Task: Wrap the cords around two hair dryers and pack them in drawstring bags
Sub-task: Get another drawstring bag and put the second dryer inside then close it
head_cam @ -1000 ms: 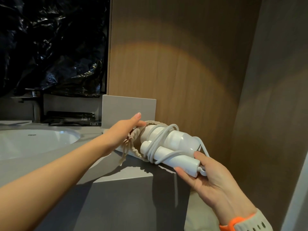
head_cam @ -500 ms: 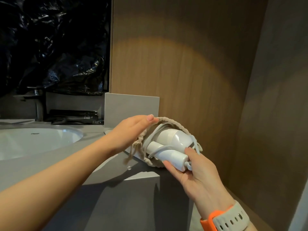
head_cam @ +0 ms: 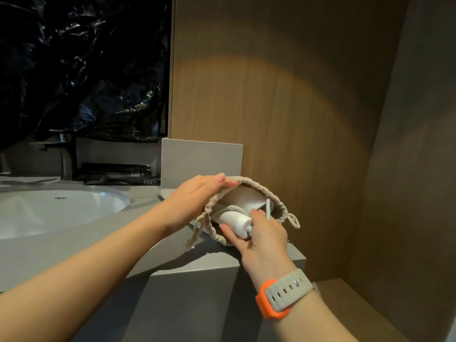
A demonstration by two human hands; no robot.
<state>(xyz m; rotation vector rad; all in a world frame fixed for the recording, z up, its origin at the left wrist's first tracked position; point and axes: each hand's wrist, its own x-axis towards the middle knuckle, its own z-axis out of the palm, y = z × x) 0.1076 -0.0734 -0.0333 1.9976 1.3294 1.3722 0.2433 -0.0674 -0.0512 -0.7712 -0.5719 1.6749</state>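
Note:
A white hair dryer [head_cam: 234, 219] with its cord wound round it sits mostly inside a beige drawstring bag [head_cam: 256, 186] lying at the right end of the grey counter [head_cam: 123, 243]. Only the dryer's handle end and a loop of white cord [head_cam: 267, 209] stick out of the mouth. My left hand [head_cam: 197, 201] holds the upper rim of the bag's mouth and keeps it wide. My right hand [head_cam: 259, 238] grips the handle end at the mouth. A second dryer and bag are not in view.
A white basin [head_cam: 56, 211] is sunk into the counter at left, with a chrome tap [head_cam: 65, 154] and dark sachets [head_cam: 118, 172] behind it. A grey upstand [head_cam: 199, 164] and a wooden wall [head_cam: 283, 119] stand close behind the bag. The counter's corner drops off below my right hand.
My right hand has pushed the dryer from mostly outside the bag to deep inside it. My left hand has kept hold of the rim and lifted the mouth wider.

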